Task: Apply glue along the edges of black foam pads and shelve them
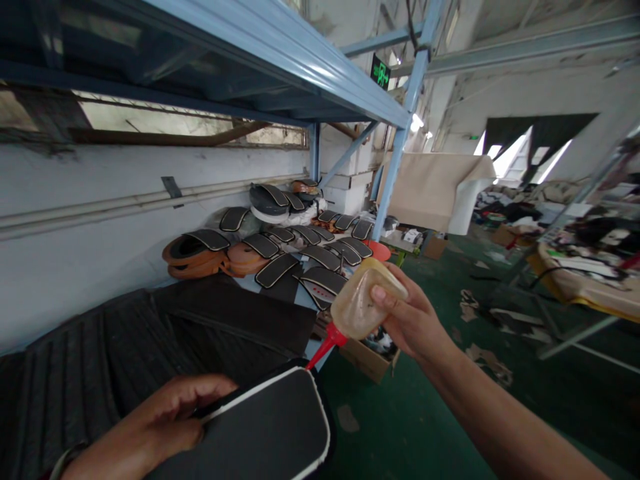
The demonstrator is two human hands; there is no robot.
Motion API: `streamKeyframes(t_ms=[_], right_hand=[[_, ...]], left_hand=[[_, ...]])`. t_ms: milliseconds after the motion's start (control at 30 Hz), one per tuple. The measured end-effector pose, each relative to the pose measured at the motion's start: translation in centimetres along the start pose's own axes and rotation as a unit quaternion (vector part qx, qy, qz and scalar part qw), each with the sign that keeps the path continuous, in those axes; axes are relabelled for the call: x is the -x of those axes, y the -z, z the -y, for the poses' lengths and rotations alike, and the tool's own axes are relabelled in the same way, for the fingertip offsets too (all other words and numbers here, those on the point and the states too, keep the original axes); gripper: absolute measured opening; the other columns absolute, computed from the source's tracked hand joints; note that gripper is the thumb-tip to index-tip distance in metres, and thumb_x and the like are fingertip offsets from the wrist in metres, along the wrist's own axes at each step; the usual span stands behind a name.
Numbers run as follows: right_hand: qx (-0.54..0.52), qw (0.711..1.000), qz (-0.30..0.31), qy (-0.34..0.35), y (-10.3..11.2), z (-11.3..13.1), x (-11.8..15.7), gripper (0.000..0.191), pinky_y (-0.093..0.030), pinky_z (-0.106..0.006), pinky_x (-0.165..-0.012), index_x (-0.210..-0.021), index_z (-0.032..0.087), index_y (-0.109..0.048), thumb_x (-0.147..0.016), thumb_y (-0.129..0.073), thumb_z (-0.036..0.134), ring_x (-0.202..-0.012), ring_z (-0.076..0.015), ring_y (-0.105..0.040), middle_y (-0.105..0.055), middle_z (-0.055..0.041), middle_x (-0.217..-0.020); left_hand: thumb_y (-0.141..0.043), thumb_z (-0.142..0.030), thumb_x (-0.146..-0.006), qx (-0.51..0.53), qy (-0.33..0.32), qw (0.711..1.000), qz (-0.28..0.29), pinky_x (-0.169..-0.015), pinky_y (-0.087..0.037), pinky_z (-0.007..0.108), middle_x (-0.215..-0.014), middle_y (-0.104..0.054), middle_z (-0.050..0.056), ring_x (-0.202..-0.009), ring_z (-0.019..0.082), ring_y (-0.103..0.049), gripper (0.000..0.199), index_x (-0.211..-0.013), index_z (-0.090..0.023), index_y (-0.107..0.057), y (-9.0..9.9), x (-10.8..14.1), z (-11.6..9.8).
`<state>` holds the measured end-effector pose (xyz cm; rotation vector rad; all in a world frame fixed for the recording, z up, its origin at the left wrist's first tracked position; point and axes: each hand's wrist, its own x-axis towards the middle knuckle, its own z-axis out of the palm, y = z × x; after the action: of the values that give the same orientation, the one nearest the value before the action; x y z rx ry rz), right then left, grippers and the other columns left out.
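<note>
My left hand [165, 417] grips the edge of a dark rounded panel [265, 427], thumb on its top face and fingers at the far side. A white line runs along the panel's rim. In my right hand [405, 307] is a yellowish, translucent squeeze bottle [363, 300], tilted downward. Its red nozzle [327, 345] points at the panel's far rounded corner, with the tip at or very near the white line. The panel's near end runs out of view at the bottom.
Several dark, pale-edged panels [277, 270] lie on the table beyond, near rolled brown strips [195, 257]. Black ribbed material [75, 360] covers the near left. A cardboard box [367, 360] stands below the bottle. Blue shelving [300, 53] hangs overhead, its post [395, 167] beyond my right hand.
</note>
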<state>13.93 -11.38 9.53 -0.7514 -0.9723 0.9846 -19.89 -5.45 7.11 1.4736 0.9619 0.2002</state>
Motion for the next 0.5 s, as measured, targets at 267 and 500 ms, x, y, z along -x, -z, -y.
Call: streamKeyframes(t_ms=[267,500], right_hand=[[0.115,0.991,0.059,0.042,1.0,1.1,-0.2,0.048,-0.055,-0.029,-0.069,-0.118,0.027,-0.059,-0.079,-0.084,0.038,-0.082,-0.0201,-0.061,-0.063,-0.0029,-0.098],[0.223,0.964,0.136,0.052,0.2,3.7,-0.3,0.045,-0.052,-0.026,-0.057,-0.117,0.024,-0.059,-0.08,-0.083,0.034,-0.079,-0.02,-0.06,-0.062,-0.0048,-0.104]], left_hand=[[-0.067,-0.027,-0.073,0.008,-0.013,0.999,0.043,-0.073,-0.051,0.028,-0.089,-0.075,0.003,-0.083,0.025,-0.066,0.025,-0.093,-0.022,-0.079,-0.7,-1.7,0.5],[-0.066,-0.027,-0.076,0.011,-0.04,0.997,0.068,-0.071,-0.049,0.026,-0.086,-0.074,0.002,-0.081,0.023,-0.065,0.02,-0.091,-0.021,-0.078,-1.6,-2.8,-0.2]])
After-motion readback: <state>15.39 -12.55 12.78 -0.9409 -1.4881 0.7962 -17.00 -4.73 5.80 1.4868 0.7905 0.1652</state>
